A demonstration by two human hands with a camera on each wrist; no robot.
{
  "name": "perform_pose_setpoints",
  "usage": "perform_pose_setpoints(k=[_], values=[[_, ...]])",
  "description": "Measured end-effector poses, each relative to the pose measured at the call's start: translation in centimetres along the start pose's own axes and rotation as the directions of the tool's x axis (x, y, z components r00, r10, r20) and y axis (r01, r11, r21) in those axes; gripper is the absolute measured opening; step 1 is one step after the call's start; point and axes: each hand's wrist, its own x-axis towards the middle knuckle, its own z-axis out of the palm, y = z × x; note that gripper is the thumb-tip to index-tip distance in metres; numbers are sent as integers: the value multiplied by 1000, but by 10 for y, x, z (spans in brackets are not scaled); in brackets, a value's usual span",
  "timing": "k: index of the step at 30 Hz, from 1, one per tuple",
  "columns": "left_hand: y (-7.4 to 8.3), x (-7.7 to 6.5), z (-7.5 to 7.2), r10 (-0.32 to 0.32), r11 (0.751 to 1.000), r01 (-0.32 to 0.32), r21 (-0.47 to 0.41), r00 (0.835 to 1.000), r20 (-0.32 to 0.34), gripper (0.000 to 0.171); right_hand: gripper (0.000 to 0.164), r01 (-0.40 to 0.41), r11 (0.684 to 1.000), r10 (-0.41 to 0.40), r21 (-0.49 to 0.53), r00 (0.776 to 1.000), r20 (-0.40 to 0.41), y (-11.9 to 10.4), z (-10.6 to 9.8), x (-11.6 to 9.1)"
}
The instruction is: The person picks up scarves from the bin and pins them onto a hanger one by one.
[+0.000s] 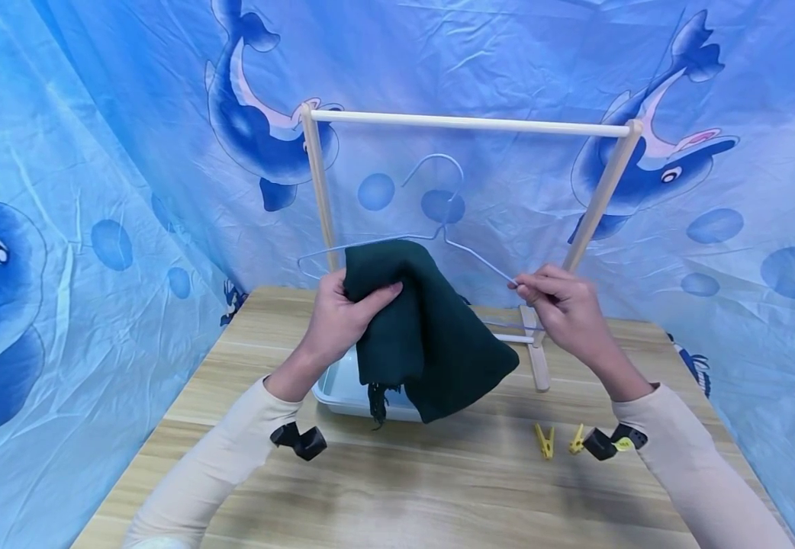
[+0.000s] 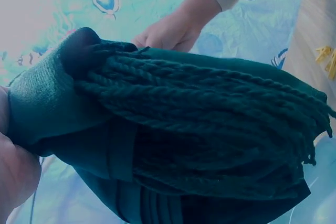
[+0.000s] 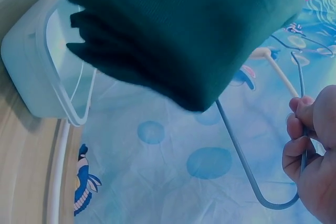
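A dark green fringed scarf [image 1: 462, 358], folded over in layers, hangs from my left hand [image 1: 339, 316], thumb in front. Its twisted fringe [image 2: 210, 114] fills the middle of the left wrist view. My right hand [image 1: 565, 305] pinches a thin light-blue wire hanger [image 1: 480, 258] by its right shoulder, hook pointing up. In the right wrist view, fingers curl round the hanger's wire [image 3: 242, 156]. The scarf overlaps the hanger's lower left part in the head view. Whether cloth passes through the hanger cannot be told, and the left fingertips are hidden behind the cloth.
A wooden rack with a white top rail [image 1: 466, 122] stands at the back of the wooden table [image 1: 397, 496]. Below the scarf sits a pale blue plastic bin [image 3: 26, 61]. Two yellow clothespins [image 1: 545, 441] lie at front right. A blue dolphin-print curtain [image 1: 143, 137] surrounds the table.
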Motion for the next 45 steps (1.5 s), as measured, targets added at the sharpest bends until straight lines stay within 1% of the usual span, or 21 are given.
perform_pose_setpoints(k=[3,6,10,14,21,24,29,33,36,39,41,43,45], values=[[1,1,-1,46,999,-46,-19,999,-6,24,19,-16,1000,16,-10,1000,11,4,2,-1],[2,3,-1,93,995,-94,-19,996,-15,35,18,-41,999,42,-18,999,23,9,4,-3],[4,6,-1,137,990,-137,-19,990,-30,41,17,-77,997,78,-16,996,42,16,8,-5],[8,11,-1,168,985,-169,-22,985,-45,44,16,-96,995,96,-2,994,55,20,13,-9],[12,20,0,239,969,-244,-44,966,-93,48,19,-76,996,72,50,993,89,26,23,-17],[11,23,0,258,963,-265,-55,960,-112,48,18,-73,997,69,39,992,101,27,26,-20],[9,29,-2,297,949,-308,-69,946,-125,41,19,-84,996,82,8,988,129,29,31,-23],[5,31,-4,324,943,-330,-38,939,-115,38,22,-114,993,108,35,983,147,27,33,-24],[2,30,-6,328,944,-330,-11,940,-92,42,21,-122,991,113,47,983,147,25,34,-23],[-1,28,-8,326,945,-326,8,944,-55,50,19,-133,989,123,57,981,148,24,35,-23],[-2,27,-9,334,943,-334,11,942,-31,54,18,-147,987,136,61,978,159,24,36,-23],[-2,26,-9,348,938,-348,16,937,-18,51,18,-165,985,152,57,972,181,23,36,-22],[0,27,-10,372,928,-371,26,928,-17,40,19,-189,981,175,47,961,212,24,37,-22]])
